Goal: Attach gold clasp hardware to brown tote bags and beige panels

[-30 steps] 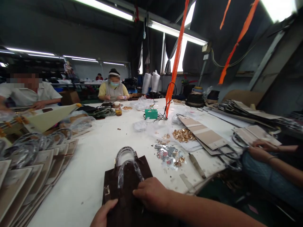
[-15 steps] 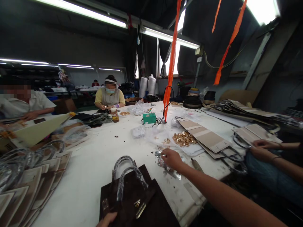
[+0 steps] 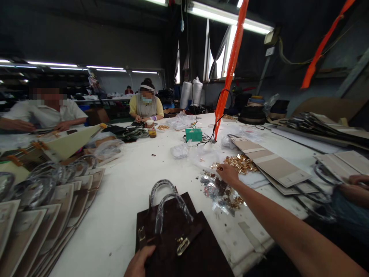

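Note:
A dark brown handbag piece with two plastic-wrapped handles lies on the table close to me. My left hand grips its left side, thumb on top near a small metal fitting. A gold-coloured metal clasp plate sits on a strap across the piece. Farther off, my right hand reaches to the near left edge of a heap of gold-coloured metal fittings. Its fingers are drawn together; what they hold, if anything, is too small to tell. Below that hand lie scattered silvery and gold pieces.
Beige panels with wrapped handles fan out at left. More beige panels lie at right, near a co-worker's hand. A green box with cables and an orange hanging strip stand mid-table. Two co-workers sit across.
My right hand has shifted from the silvery pieces to the edge of the gold-coloured heap. The view has turned slightly left. My left hand stays on the handbag piece.

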`<state>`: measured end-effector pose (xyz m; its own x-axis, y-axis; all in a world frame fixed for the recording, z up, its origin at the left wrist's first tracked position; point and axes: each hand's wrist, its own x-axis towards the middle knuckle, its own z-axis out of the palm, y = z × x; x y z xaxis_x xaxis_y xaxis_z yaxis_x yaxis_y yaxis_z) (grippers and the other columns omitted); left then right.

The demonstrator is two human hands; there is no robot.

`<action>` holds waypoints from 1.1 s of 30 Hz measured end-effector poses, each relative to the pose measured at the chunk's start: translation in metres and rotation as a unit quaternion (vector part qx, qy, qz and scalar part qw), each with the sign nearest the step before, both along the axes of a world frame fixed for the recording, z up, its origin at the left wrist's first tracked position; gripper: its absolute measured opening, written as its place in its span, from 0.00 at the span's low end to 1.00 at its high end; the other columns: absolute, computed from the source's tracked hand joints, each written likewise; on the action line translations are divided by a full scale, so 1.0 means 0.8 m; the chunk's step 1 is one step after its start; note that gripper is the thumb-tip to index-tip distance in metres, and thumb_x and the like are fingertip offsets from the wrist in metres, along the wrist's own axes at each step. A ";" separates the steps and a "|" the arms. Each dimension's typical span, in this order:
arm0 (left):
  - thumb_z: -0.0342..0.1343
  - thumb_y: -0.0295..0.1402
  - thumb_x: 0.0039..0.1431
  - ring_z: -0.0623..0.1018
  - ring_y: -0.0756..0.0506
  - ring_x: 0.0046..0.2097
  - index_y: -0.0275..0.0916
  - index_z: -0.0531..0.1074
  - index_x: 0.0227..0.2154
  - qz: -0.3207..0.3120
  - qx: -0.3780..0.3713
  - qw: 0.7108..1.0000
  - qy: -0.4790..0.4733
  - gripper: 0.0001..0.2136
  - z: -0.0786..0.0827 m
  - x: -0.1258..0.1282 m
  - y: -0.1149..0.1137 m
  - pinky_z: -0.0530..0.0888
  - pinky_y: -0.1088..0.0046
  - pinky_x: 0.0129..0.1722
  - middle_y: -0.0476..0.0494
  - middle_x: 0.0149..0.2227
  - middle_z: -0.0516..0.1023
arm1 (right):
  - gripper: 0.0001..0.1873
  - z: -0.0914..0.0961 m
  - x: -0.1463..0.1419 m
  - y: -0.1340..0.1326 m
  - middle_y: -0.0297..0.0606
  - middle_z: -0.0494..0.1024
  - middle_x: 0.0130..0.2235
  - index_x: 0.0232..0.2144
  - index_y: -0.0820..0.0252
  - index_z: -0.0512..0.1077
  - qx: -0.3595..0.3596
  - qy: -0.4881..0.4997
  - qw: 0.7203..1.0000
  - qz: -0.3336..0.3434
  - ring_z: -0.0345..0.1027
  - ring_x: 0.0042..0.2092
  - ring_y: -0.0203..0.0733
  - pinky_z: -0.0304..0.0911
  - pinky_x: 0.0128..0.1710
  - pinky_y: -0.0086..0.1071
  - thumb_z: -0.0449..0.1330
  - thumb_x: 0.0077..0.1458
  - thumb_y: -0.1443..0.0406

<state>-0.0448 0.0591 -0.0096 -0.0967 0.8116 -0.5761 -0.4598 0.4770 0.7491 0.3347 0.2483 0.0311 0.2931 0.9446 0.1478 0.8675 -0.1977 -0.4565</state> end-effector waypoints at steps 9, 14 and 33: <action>0.61 0.37 0.50 0.80 0.43 0.30 0.37 0.78 0.37 -0.010 0.065 0.995 0.075 0.12 0.029 0.018 -0.023 0.75 0.68 0.32 0.46 0.29 0.83 | 0.09 0.019 -0.200 -0.238 0.35 0.78 0.34 0.35 0.52 0.82 0.113 0.343 0.902 0.234 0.71 0.36 0.42 0.66 0.38 0.33 0.66 0.59 0.56; 0.59 0.38 0.51 0.77 0.46 0.32 0.38 0.76 0.31 -0.021 0.118 0.984 0.134 0.09 0.027 0.017 -0.030 0.70 0.72 0.33 0.49 0.29 0.80 | 0.09 -0.014 -0.277 -0.297 0.32 0.77 0.28 0.34 0.57 0.80 0.004 0.423 0.873 0.242 0.71 0.29 0.38 0.63 0.30 0.29 0.64 0.60 0.58; 0.56 0.37 0.55 0.80 0.39 0.39 0.37 0.82 0.41 -0.067 0.193 0.947 0.248 0.15 0.021 -0.030 -0.051 0.72 0.68 0.42 0.44 0.34 0.84 | 0.11 -0.016 -0.292 -0.288 0.28 0.72 0.22 0.30 0.57 0.72 -0.060 0.363 0.892 0.262 0.68 0.20 0.34 0.56 0.19 0.25 0.60 0.60 0.58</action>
